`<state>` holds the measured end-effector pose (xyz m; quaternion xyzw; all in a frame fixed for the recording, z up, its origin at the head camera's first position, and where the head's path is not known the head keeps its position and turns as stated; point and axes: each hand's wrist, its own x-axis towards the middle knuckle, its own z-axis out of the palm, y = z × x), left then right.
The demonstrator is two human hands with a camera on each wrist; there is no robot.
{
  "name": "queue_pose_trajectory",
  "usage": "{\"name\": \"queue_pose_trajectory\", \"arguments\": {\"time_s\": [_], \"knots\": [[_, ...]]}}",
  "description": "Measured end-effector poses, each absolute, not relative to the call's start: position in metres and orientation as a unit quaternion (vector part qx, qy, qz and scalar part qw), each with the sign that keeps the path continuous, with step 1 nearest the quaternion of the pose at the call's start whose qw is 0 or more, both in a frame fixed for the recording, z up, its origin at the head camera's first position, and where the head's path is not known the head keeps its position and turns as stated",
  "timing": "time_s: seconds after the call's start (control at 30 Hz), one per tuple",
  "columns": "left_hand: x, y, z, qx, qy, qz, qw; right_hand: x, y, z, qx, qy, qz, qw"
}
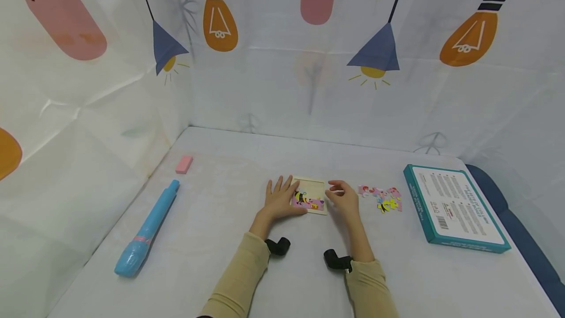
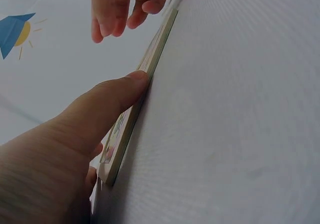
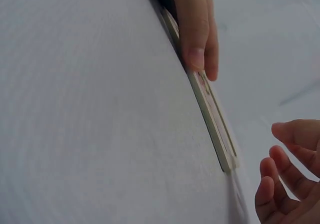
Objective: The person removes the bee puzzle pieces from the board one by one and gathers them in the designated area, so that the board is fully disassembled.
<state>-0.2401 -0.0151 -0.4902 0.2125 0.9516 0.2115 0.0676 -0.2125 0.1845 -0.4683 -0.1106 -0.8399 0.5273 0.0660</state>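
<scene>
A small wooden puzzle tray [image 1: 315, 186] lies flat on the white table. Joined puzzle pieces [image 1: 312, 203], pink with a yellow and black figure, fill its lower part; bare wood shows above. My left hand [image 1: 279, 202] rests over the tray's left side with fingers spread, and its thumb [image 2: 122, 89] presses on the near edge. Just off the right edge hovers my right hand [image 1: 346, 202], fingers loosely bent. Nothing shows between those fingers in the right wrist view. Loose pink and yellow puzzle pieces [image 1: 389, 201] lie to the right of it.
A teal and white box [image 1: 459, 205] lies at the table's right, beside a dark blue chair [image 1: 516, 225]. On the left are a blue microphone-shaped object [image 1: 147, 229] and a pink block [image 1: 184, 164]. White sheeting printed with lamps hangs behind the table.
</scene>
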Motion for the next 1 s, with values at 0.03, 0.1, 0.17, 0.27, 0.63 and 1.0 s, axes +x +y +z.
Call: {"name": "queue_pose_trajectory", "arguments": {"time_s": [0.03,0.1,0.17,0.27,0.63,1.0], "knots": [[-0.24,-0.015,-0.49,0.211,0.953,0.208,0.069,-0.213,0.181,-0.468,-0.101,-0.844,0.523,0.064],[-0.24,-0.015,-0.49,0.208,0.954,0.205,0.072,-0.215,0.174,-0.467,-0.081,-0.85,0.517,0.06],[-0.24,-0.014,-0.49,0.204,0.955,0.202,0.075,-0.217,0.167,-0.467,-0.057,-0.861,0.503,0.055],[-0.241,-0.014,-0.49,0.199,0.955,0.205,0.077,-0.22,0.158,-0.468,-0.013,-0.881,0.47,0.048],[-0.241,-0.014,-0.49,0.193,0.958,0.202,0.066,-0.229,0.137,-0.472,0.056,-0.967,0.247,0.019],[-0.24,-0.014,-0.49,0.196,0.957,0.203,0.067,-0.231,0.136,-0.472,0.05,-0.896,0.44,0.031]]}}
